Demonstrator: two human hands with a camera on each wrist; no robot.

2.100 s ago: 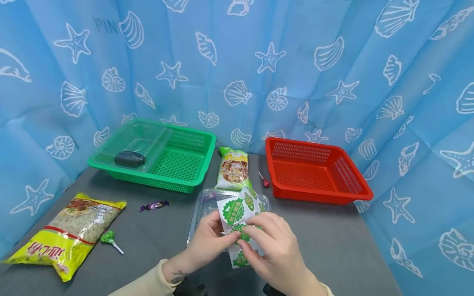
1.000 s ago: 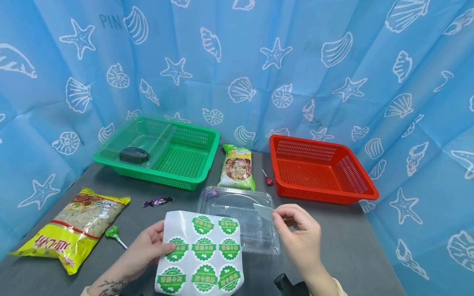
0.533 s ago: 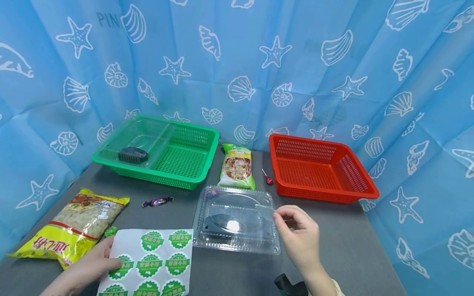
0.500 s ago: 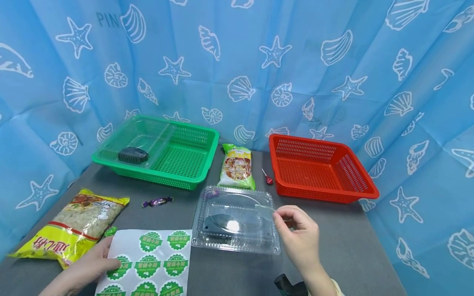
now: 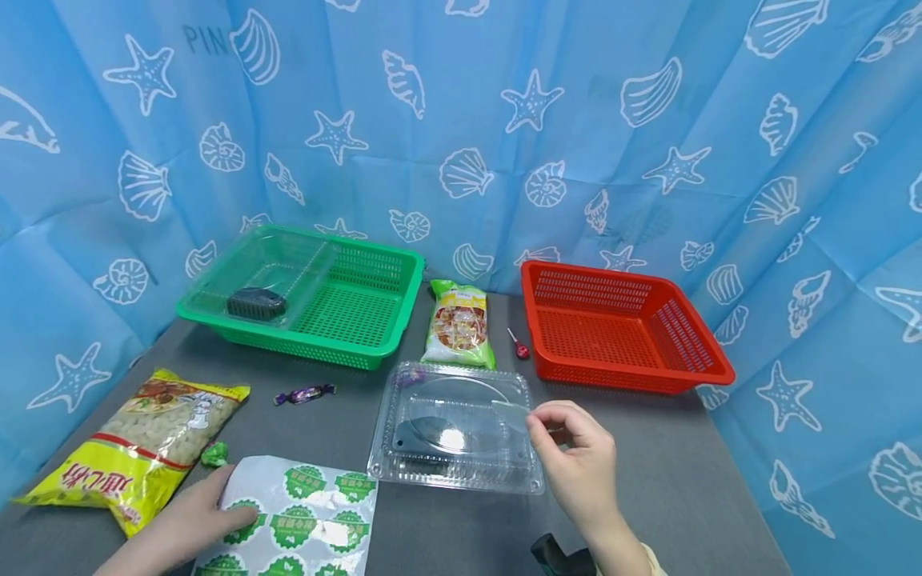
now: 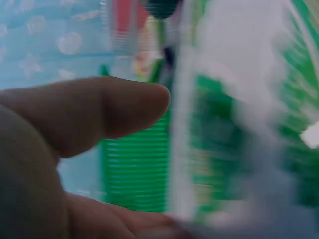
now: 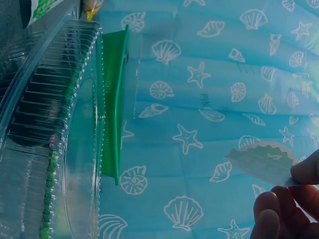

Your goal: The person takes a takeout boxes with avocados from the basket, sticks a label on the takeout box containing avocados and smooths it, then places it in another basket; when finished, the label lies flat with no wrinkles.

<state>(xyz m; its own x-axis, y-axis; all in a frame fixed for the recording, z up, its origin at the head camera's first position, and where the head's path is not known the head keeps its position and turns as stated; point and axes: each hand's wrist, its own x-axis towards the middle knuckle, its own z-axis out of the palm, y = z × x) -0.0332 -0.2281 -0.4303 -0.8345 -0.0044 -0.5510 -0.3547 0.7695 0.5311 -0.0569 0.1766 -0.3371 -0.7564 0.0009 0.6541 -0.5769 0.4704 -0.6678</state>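
Note:
My left hand (image 5: 198, 516) holds a white sheet of round green stickers (image 5: 298, 524) at its left edge, thumb on top, low at the front left. In the left wrist view the sheet (image 6: 234, 30) is blurred and fills the right side. My right hand (image 5: 576, 452) pinches one peeled sticker (image 5: 510, 413) by its edge, over the right part of a closed clear plastic container (image 5: 468, 474). Through the container's lid a dark oval shape and a bit of purple show. In the right wrist view the sticker (image 7: 266, 162) is apart from the container (image 7: 82, 94).
Behind stand a green basket (image 5: 392, 336), with a clear tray and a dark item in it, and a red basket (image 5: 619, 376). A yellow pasta bag (image 5: 144, 448), green lollipop (image 5: 214, 454), purple wrapped candy (image 5: 305, 394), green-white snack bag (image 5: 458, 328) and red lollipop (image 5: 521, 350) lie around.
Both hands were together on the bent sticker sheet. The right hand then has a single sticker off it. My left hand has carried the sheet left, away from the container.

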